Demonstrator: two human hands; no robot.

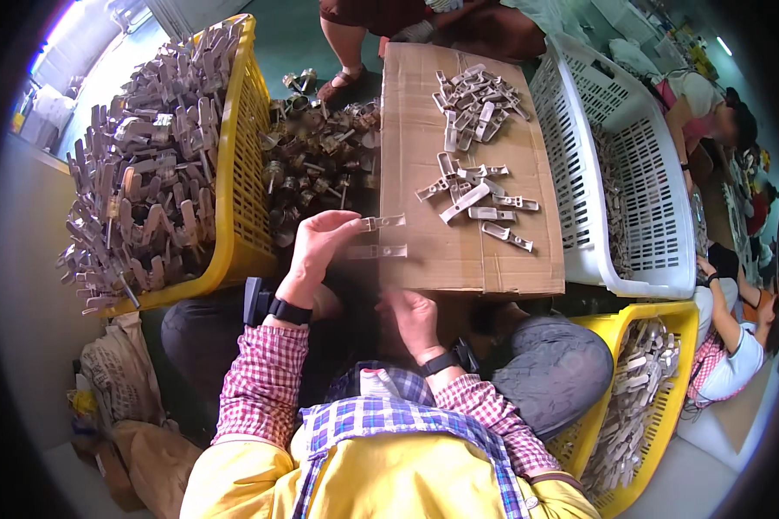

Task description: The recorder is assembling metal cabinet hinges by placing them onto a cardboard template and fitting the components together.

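Note:
My left hand (316,251) pinches one end of a beige plastic clip piece (383,222) at the left edge of the cardboard sheet (515,268). Just below it, a second similar piece (385,252) juts over the same edge, partly blurred. My right hand (414,322) is by the cardboard's near edge, thumb and fingers drawn together. Whatever its fingertips may hold is too blurred to make out. Farther up the cardboard lie two loose groups of beige pieces, a nearer one (469,197) and a farther one (480,104).
A yellow crate (242,164) heaped with grey-beige clips stands at left, beside a pile of brownish parts (316,164). To the right are a white crate (584,173) and another yellow crate (688,346) of pale pieces. A person (342,35) sits opposite; others work at right.

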